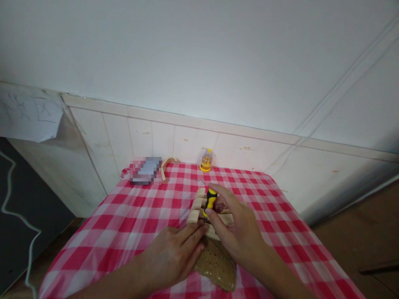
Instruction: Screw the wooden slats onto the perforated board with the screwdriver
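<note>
A black-and-yellow screwdriver (210,200) stands nearly upright in my right hand (238,220), thumb and fingers closed around its handle. Its tip points down at a pale slatted wooden piece (195,203) with several curved slats. My left hand (176,251) holds the near left side of this piece, its fingertips close together beside the screwdriver tip. Whether a screw is under the tip is too small to tell. Below the slats, between my wrists, lies a brown, shiny sheet (218,265) with rows of small dark holes. My right hand hides part of the slats.
A red-and-white checked cloth (131,232) covers the table. Toward the wall stand a clear-and-yellow bit container (206,161), a curved wooden strip (166,168) and a blurred flat grey object (148,170). A white cable (21,218) hangs at the left.
</note>
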`<state>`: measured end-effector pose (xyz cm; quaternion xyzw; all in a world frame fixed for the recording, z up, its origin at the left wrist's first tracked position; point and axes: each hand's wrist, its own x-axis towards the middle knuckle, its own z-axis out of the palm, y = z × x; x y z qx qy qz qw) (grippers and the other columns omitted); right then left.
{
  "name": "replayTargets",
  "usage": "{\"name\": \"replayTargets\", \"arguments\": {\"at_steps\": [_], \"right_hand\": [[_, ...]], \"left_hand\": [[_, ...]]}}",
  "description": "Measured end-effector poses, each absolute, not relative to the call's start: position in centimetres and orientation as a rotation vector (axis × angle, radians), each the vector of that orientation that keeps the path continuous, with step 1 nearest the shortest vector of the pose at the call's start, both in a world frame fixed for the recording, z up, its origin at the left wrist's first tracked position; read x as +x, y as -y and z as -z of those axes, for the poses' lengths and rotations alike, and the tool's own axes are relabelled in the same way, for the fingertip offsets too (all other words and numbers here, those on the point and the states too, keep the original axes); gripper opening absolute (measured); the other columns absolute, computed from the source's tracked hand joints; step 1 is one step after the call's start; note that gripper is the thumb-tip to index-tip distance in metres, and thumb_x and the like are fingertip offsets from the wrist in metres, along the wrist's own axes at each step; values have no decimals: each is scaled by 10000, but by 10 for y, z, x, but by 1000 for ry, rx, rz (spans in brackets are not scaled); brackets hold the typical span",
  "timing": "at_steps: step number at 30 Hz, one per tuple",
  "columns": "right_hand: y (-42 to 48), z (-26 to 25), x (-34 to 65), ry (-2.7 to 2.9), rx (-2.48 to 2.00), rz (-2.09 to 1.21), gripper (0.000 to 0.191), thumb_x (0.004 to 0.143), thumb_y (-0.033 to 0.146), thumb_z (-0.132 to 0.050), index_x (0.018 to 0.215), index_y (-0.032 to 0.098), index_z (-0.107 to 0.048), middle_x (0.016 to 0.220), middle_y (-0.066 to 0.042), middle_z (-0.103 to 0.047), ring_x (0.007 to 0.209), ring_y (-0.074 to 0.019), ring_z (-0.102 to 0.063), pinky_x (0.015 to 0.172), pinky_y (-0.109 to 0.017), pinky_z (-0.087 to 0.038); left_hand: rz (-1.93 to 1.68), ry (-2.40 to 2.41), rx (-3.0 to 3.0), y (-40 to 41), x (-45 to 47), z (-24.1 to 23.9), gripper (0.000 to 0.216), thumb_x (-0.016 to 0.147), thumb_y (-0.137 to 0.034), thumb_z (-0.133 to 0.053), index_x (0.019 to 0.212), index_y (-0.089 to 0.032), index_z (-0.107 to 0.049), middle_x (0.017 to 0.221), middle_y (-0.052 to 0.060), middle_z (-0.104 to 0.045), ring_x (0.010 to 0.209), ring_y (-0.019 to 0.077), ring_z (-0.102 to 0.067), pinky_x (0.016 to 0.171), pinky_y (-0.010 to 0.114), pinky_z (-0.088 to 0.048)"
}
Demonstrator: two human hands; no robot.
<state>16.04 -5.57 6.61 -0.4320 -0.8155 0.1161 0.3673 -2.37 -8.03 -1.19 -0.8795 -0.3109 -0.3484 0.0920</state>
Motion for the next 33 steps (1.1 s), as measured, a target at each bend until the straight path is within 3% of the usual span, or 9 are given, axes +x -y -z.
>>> {"name": "replayTargets", "arguments": {"at_steps": [9, 17, 23, 29, 33], "right_hand": [[57, -74, 164, 2090, -1051, -345, 339, 964, 217, -498, 1302, 224, -510, 1076, -79, -724, 918, -210, -709, 802, -374, -568], [41, -84, 165, 2073, -952, -555, 242, 890, 152, -560, 1120, 226, -572, 960, -33, -718, 863, -178, -706, 777, -337, -578], [32, -73, 165, 2033, -848, -560, 328, 903, 162, -565, 1223, 237, -570, 1008, -45, -713, 842, -159, -692, 756, -305, -579], [29, -80, 172, 2034, -858, -628, 215, 857, 223, -680, 1068, 226, -639, 918, -28, -732, 823, -171, -707, 758, -309, -573], [31, -87, 172, 2036, -852, -671, 195, 855, 193, -663, 1044, 218, -625, 933, -35, -725, 840, -168, -712, 771, -311, -580]], "left_hand": [[1048, 908, -2574, 81, -23, 14, 311, 997, -196, -419, 1241, -81, -574, 1112, 142, -751, 921, 215, -752, 536, 279, -606], [990, 860, -2548, 81, -22, 9, 304, 1007, -166, -379, 1207, -91, -596, 1103, 99, -765, 966, 190, -744, 540, 240, -594], [944, 857, -2544, 78, -24, 6, 301, 1011, -188, -394, 1167, -139, -647, 1076, 69, -775, 899, 148, -755, 561, 185, -586], [892, 870, -2575, 81, -26, 1, 320, 1003, -177, -388, 1182, -145, -652, 1143, 67, -756, 975, 167, -740, 594, 215, -603], [911, 867, -2617, 80, -26, 1, 320, 993, -171, -409, 1228, -152, -625, 1130, 74, -759, 975, 154, -737, 615, 190, -599]]}}
